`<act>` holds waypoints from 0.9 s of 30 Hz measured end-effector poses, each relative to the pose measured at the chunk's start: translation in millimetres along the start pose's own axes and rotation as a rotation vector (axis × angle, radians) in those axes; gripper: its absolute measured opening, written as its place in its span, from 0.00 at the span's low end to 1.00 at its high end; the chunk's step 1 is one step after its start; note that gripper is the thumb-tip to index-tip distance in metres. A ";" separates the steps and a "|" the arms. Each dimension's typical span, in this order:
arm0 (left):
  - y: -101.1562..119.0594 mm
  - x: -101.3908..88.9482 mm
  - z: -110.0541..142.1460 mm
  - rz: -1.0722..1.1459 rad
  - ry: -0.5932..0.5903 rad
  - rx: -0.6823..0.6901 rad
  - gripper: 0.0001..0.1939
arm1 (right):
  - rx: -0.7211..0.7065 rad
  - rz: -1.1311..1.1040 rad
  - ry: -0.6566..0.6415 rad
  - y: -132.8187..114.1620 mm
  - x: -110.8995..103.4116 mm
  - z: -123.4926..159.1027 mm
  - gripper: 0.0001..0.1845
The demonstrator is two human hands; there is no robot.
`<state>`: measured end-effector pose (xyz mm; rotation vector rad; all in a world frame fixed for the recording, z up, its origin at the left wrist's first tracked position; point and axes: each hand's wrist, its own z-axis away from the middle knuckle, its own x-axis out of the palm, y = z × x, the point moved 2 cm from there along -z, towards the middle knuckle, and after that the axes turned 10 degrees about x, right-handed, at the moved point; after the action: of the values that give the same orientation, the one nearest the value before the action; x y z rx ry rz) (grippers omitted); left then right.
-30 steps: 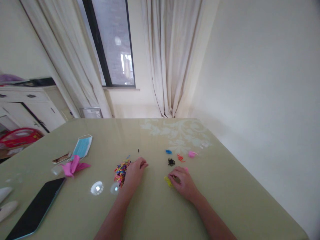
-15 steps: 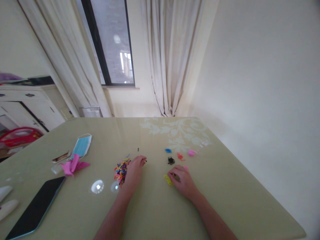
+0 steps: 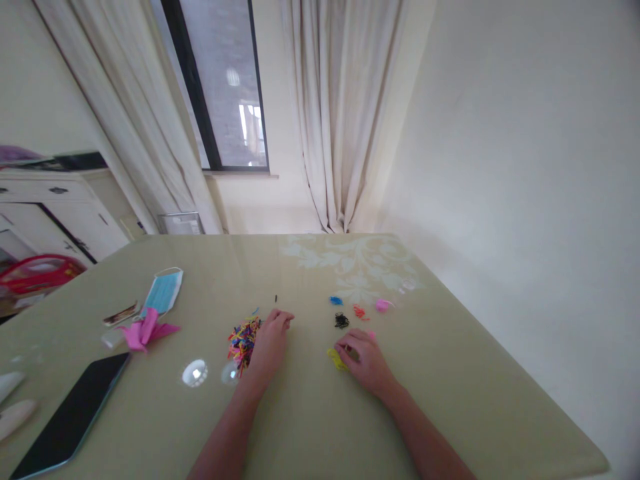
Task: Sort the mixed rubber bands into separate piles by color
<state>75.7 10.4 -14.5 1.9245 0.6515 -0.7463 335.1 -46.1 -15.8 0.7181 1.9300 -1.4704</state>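
A heap of small mixed-colour rubber bands (image 3: 243, 343) lies on the table, partly behind my left hand (image 3: 273, 335). That hand rests just right of the heap, its fingers closed together; what they may hold is hidden. My right hand (image 3: 365, 358) has thumb and forefinger pinched at the edge of the yellow rubber bands (image 3: 335, 360). Beyond it sit sorted little piles: black bands (image 3: 341, 321), blue bands (image 3: 336, 301), orange-red bands (image 3: 359, 312) and pink bands (image 3: 383, 305). Another pink bit (image 3: 371, 335) shows behind my right hand.
On the left of the glossy table (image 3: 310, 427) lie a blue face mask (image 3: 164, 293), a pink folded-paper bird (image 3: 146, 331) and a dark tablet-like slab (image 3: 75, 413). One black band (image 3: 276, 298) lies alone past my left hand. A wall (image 3: 525, 200) runs along the right.
A dark bit seen at my left fingertips earlier no longer shows, and those fingers have shifted slightly. My right hand stays at the yellow bands.
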 end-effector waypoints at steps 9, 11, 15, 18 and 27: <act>6.1 -4.5 0.0 -0.027 0.011 -0.015 0.10 | 0.002 0.005 -0.003 -2.3 -1.3 -0.3 0.09; 6.6 -5.2 -0.6 -0.029 0.003 -0.008 0.10 | 0.002 0.011 -0.001 -2.7 -1.2 -0.2 0.08; 9.3 -7.4 -2.0 -0.027 -0.030 -0.006 0.11 | -0.002 0.019 0.009 -2.4 -1.1 0.0 0.10; 11.7 -8.7 -2.3 -0.029 -0.048 -0.020 0.11 | -0.013 0.020 0.012 -1.9 -1.2 0.0 0.12; 8.4 -6.9 -2.2 -0.009 -0.114 -0.065 0.18 | -0.009 0.006 0.007 -0.4 -0.4 -0.3 0.11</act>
<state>77.5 7.9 -3.9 1.8069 0.6072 -0.8241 335.0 -46.0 -15.2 0.7255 1.9370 -1.4558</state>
